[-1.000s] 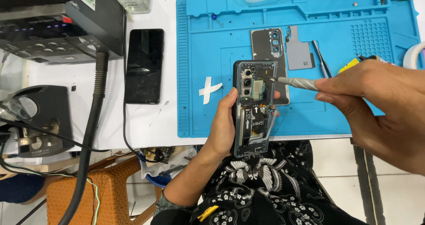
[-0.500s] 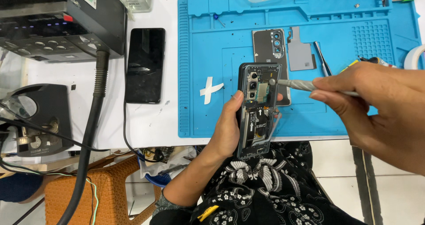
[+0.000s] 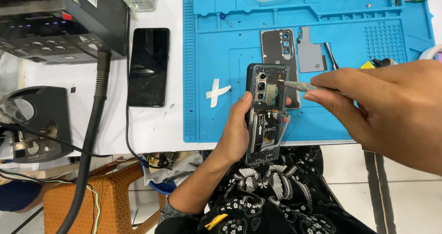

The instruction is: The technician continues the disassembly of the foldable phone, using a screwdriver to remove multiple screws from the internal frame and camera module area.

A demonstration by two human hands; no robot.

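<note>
Left of the blue mat (image 3: 350, 119) lies a black phone (image 3: 148, 67). At the mat's near edge my left hand (image 3: 235, 135) clasps the opened phone (image 3: 266, 114) upright. My right hand (image 3: 391, 109) pinches a slim metal tool (image 3: 299, 84), its tip touching the phone's upper board.

Inspector: Work surface?
Clerk: A white counter (image 3: 152, 123), evenly lit, carrying a blue mat (image 3: 350, 13).
Inspector: Below the edge?
Clerk: An orange wicker stool (image 3: 115, 192) at left; pale floor tiles (image 3: 405, 201) with a dark strip at right
</note>
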